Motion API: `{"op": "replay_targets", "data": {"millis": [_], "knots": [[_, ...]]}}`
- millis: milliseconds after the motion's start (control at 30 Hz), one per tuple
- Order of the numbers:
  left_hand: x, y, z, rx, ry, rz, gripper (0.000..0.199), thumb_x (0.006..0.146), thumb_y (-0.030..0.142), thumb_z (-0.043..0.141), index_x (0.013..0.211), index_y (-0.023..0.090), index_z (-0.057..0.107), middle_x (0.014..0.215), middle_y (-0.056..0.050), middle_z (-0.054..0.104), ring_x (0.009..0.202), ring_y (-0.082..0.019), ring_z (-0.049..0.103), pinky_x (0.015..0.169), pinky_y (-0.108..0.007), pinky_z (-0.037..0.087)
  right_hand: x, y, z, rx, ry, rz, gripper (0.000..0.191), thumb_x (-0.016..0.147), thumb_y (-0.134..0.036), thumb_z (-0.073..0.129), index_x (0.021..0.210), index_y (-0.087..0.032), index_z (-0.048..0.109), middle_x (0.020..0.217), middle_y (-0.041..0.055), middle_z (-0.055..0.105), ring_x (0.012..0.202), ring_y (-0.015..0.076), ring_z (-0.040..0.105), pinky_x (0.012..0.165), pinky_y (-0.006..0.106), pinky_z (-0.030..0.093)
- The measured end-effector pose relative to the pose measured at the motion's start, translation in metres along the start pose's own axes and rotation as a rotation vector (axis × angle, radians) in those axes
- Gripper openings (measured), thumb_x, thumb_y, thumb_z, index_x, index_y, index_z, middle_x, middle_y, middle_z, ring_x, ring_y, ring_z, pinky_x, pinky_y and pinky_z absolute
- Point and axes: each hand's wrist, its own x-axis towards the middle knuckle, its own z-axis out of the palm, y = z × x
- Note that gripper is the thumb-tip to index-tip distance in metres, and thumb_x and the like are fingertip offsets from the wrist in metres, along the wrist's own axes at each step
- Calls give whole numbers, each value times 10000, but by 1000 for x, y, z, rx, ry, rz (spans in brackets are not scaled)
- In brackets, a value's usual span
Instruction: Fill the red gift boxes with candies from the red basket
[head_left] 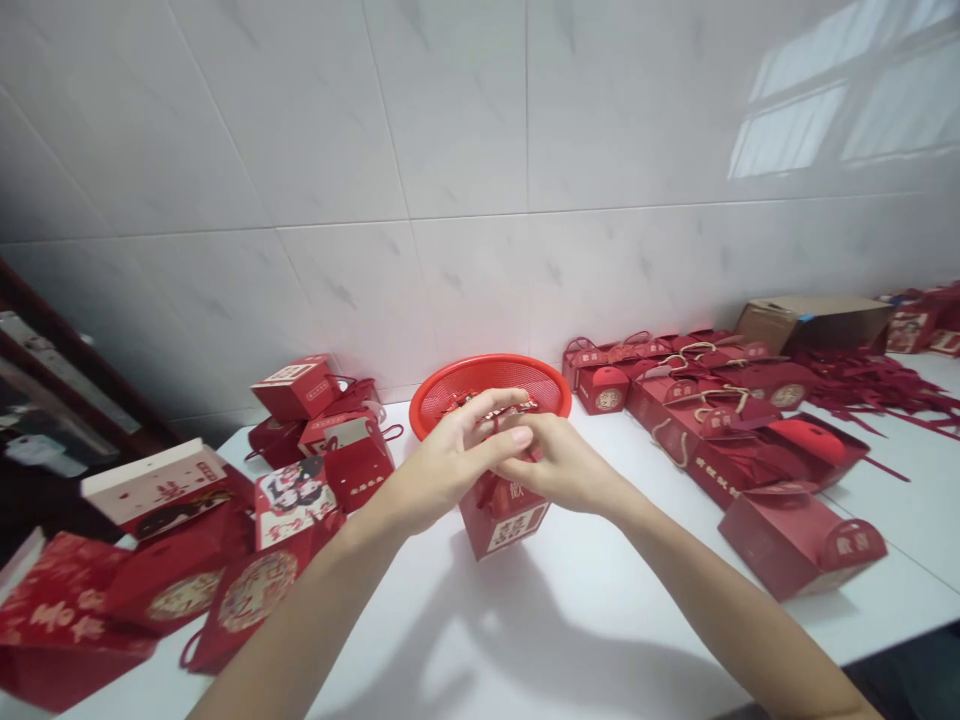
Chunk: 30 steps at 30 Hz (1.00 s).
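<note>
A small red gift box (489, 522) with a pale character panel on its front stands on the white table, directly below my hands. My left hand (454, 455) curves over its top from the left, fingers bent and thumb pointing right. From the right, my right hand (564, 465) closes on the same top, its fingertips meeting those of the left. A bit of dark red cord shows between the fingers; its exact hold is hidden. Just behind the box sits a red plastic mesh basket (433, 385) with wrapped sweets, partly covered by my hands.
Various red gift boxes (251, 590) crowd the left side. On the right are rows of red boxes (686, 440), with a single box (795, 540) nearest me. Farther back right lie a brown carton (817, 322) and dark red ribbons (862, 385). A tiled wall (472, 270) borders the table (420, 640).
</note>
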Motion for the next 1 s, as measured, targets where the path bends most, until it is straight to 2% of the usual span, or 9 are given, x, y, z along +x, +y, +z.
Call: {"op": "replay_targets", "data": {"millis": [133, 267, 400, 500, 633, 700, 800, 900, 1000], "knots": [[8, 2, 13, 115, -24, 62, 539, 843, 417, 715, 1323, 212, 581, 1385, -101, 605, 1317, -305, 548, 1055, -403, 514, -6, 3, -7, 84, 141, 52, 169, 826, -260, 627, 700, -175, 554, 697, -12, 579, 640, 117, 505, 577, 233, 383], [10, 2, 25, 66, -32, 159, 526, 851, 399, 721, 1324, 231, 564, 1459, -102, 552, 1376, -325, 505, 1008, -397, 559, -19, -6, -36, 180, 328, 66, 215, 846, -367, 656, 781, -171, 598, 690, -18, 592, 611, 109, 530, 548, 221, 427], [6, -7, 23, 60, -27, 182, 471, 856, 436, 721, 1274, 247, 615, 1446, -111, 575, 1234, -317, 634, 948, -401, 590, -47, -27, -94, 154, 589, 31, 255, 854, -407, 689, 791, -172, 611, 712, -9, 643, 562, 100, 558, 495, 216, 451], [-1, -21, 13, 145, -63, 147, 385, 844, 476, 729, 1131, 220, 707, 1367, -127, 642, 1073, -292, 710, 923, -398, 599, -78, -41, -148, 43, 768, -62, 198, 864, -343, 710, 822, -177, 610, 812, 25, 704, 652, 118, 639, 583, 246, 501], [-13, -45, -3, 154, -80, 52, 350, 840, 493, 739, 1055, 217, 745, 1274, -113, 698, 1055, -278, 713, 917, -381, 610, -124, -44, -208, -41, 1047, -153, 142, 914, -223, 648, 803, -199, 562, 806, 52, 725, 732, 143, 688, 662, 302, 504], [-18, -56, -9, 156, -80, 20, 337, 839, 501, 742, 1041, 232, 754, 1233, -96, 719, 1065, -275, 710, 922, -370, 609, -148, -37, -229, -66, 1126, -137, 167, 918, -215, 650, 786, -216, 548, 766, 63, 728, 697, 152, 686, 655, 317, 503], [-26, -70, -15, 169, -75, -38, 358, 838, 521, 735, 1074, 252, 756, 1166, -79, 747, 1067, -277, 713, 942, -376, 603, -181, -16, -250, -89, 1207, -58, 200, 877, -232, 711, 749, -227, 557, 707, 76, 720, 604, 159, 665, 565, 309, 466], [-33, -82, -18, 185, -72, -92, 380, 831, 540, 729, 1085, 258, 760, 1123, -77, 763, 1053, -294, 724, 946, -394, 603, -213, 13, -263, -60, 1315, 17, 183, 810, -236, 772, 704, -222, 624, 692, 76, 713, 605, 162, 660, 566, 306, 471], [-40, -94, -20, 237, -79, -133, 405, 818, 570, 718, 1058, 249, 773, 1132, -83, 765, 1076, -311, 718, 966, -401, 594, -239, 41, -267, -46, 1377, 119, 182, 711, -277, 837, 664, -211, 674, 703, 79, 715, 624, 166, 659, 608, 311, 500]]}}
